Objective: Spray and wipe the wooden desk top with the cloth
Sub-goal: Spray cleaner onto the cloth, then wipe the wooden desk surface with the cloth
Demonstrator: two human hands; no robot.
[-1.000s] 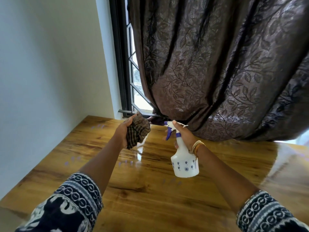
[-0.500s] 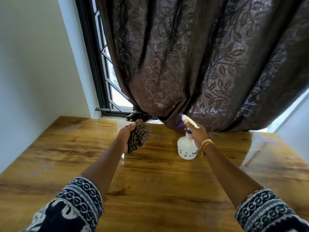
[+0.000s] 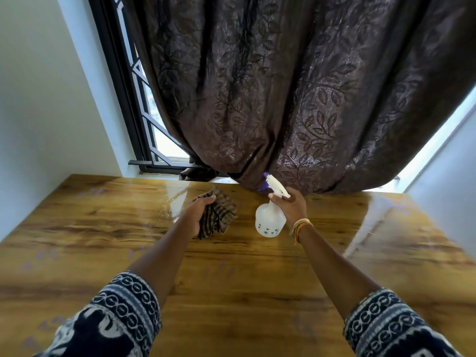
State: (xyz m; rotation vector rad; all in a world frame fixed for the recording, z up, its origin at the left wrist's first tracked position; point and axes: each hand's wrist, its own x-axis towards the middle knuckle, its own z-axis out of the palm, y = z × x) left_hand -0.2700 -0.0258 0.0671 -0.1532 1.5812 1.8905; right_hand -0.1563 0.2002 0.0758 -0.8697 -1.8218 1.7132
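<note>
The brown leaf-patterned curtain (image 3: pixel 296 94) hides most of the window (image 3: pixel 144 130). Below it the wooden bench (image 3: pixel 231 279) shows more of its far edge than 0.5 s ago, its near part cut off by 2 patterned sleeves. The left hand (image 3: pixel 198 211) grips the striped cloth (image 3: pixel 219 215), now lowered onto the bench. The right hand (image 3: pixel 289 206) clasps the white spray bottle (image 3: pixel 269 222) by its neck, just beside the cloth; its small dark print is unreadable.

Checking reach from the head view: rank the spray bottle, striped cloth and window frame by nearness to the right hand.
1. Spray bottle: gripped in the right hand.
2. Striped cloth: to the left, held by the left hand.
3. Window frame: far left, beyond the desk's back edge.
</note>
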